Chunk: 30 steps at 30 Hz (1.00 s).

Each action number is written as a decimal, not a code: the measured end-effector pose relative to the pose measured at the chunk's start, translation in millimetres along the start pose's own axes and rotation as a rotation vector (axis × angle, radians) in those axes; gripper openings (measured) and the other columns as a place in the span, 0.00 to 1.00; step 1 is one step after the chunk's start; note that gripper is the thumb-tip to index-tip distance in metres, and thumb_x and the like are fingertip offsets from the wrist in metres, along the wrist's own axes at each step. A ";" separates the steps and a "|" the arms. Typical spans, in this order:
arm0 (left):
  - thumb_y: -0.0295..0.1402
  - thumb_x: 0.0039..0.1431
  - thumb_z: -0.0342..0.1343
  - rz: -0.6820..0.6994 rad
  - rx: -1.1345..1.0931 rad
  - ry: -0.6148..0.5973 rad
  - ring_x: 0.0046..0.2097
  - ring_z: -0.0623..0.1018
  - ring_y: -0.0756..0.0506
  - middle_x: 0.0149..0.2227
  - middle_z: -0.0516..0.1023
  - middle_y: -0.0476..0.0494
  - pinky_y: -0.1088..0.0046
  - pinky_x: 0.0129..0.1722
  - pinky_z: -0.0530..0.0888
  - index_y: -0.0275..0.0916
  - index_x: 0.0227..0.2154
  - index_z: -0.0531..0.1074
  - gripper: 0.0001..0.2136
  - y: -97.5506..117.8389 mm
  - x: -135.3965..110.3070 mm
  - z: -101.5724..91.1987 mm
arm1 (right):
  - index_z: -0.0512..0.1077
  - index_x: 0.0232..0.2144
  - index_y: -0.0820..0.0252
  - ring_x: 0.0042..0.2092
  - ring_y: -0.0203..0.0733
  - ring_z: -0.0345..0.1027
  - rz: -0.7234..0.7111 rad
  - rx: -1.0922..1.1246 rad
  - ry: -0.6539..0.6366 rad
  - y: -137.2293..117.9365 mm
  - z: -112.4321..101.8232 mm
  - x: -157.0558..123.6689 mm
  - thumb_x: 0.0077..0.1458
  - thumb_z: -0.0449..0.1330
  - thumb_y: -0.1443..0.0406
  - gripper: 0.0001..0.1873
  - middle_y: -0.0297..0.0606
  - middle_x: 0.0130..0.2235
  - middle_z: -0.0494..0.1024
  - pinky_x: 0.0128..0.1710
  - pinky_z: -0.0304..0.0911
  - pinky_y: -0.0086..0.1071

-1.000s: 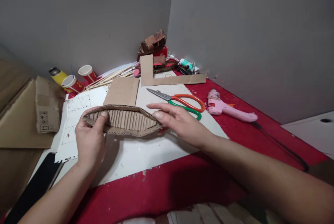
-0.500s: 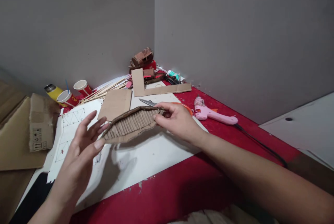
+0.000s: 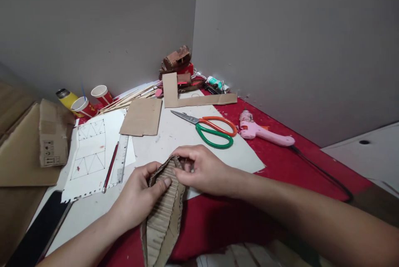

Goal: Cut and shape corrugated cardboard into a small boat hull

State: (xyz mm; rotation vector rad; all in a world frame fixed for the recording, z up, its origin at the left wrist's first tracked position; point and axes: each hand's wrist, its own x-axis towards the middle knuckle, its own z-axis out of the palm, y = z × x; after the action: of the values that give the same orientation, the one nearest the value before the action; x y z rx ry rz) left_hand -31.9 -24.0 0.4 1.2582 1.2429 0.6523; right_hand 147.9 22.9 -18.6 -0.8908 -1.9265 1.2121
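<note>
A boat-shaped piece of corrugated cardboard [image 3: 162, 217], ribbed inside with raised side strips, hangs over the table's front edge between my hands. My left hand [image 3: 141, 194] grips its left side, thumb on the ribbed face and fingers behind. At its pointed far end, my right hand [image 3: 201, 169] pinches the cardboard between thumb and fingers. Beyond my hands lie scissors [image 3: 204, 128] with one orange and one green handle. A flat cardboard square [image 3: 141, 116] and an L-shaped cardboard strip [image 3: 171, 92] rest farther back.
A pink glue gun [image 3: 264, 133] with a black cord lies right on the red tabletop [image 3: 293, 171]. Left are a drawn-on paper sheet [image 3: 89, 150], a pencil [image 3: 110, 167], a ruler [image 3: 121, 159], paper cups [image 3: 101, 94], a yellow bottle [image 3: 68, 100], wooden sticks [image 3: 131, 99] and a cardboard box [image 3: 52, 134].
The cardboard piece has come nearer to me and turned from crosswise to pointing away. My left hand, loosely open at its tip before, now grips its side. The scissors are uncovered.
</note>
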 end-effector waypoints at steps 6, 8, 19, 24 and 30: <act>0.36 0.55 0.61 -0.052 -0.074 0.031 0.33 0.73 0.47 0.31 0.76 0.48 0.72 0.34 0.69 0.37 0.35 0.74 0.08 -2.9 1.7 1.3 | 0.68 0.22 0.62 0.23 0.29 0.54 -0.002 -0.027 0.001 3.2 2.1 -0.6 0.46 0.55 0.74 0.06 0.25 0.21 0.61 0.21 0.51 0.23; 0.36 0.55 0.61 -0.058 -0.085 0.066 0.33 0.73 0.47 0.31 0.76 0.48 0.72 0.34 0.69 0.37 0.33 0.73 0.08 -3.3 3.2 0.9 | 0.72 0.30 0.63 0.24 0.30 0.57 -0.032 -0.062 0.036 4.0 0.9 -0.9 0.48 0.57 0.74 0.06 0.27 0.23 0.65 0.23 0.56 0.24; 0.35 0.54 0.59 0.015 -0.010 0.181 0.31 0.72 0.47 0.29 0.75 0.47 0.71 0.32 0.69 0.37 0.30 0.73 0.07 -9.2 8.7 2.9 | 0.74 0.36 0.62 0.33 0.41 0.69 -0.461 -0.689 0.320 2.7 5.1 -8.1 0.60 0.56 0.69 0.07 0.41 0.31 0.76 0.33 0.65 0.32; 0.34 0.55 0.57 0.064 0.016 0.181 0.31 0.71 0.46 0.28 0.75 0.47 0.71 0.33 0.69 0.37 0.30 0.73 0.05 -13.2 10.0 5.0 | 0.74 0.36 0.65 0.34 0.43 0.69 -0.380 -0.810 0.292 2.8 10.9 -9.1 0.61 0.54 0.68 0.09 0.42 0.32 0.76 0.33 0.64 0.34; 0.32 0.55 0.56 0.094 -0.001 0.177 0.31 0.71 0.47 0.27 0.74 0.49 0.72 0.32 0.67 0.38 0.29 0.73 0.04 -18.8 11.6 5.9 | 0.73 0.32 0.60 0.29 0.37 0.68 -0.217 -0.576 0.261 0.0 11.7 -6.5 0.57 0.57 0.70 0.05 0.36 0.29 0.74 0.29 0.62 0.29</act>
State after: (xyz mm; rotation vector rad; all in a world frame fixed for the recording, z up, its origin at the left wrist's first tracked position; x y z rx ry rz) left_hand -27.8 -20.4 -21.8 1.2855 1.3331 0.8466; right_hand 141.7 12.2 -23.7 -1.0284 -2.1140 0.3856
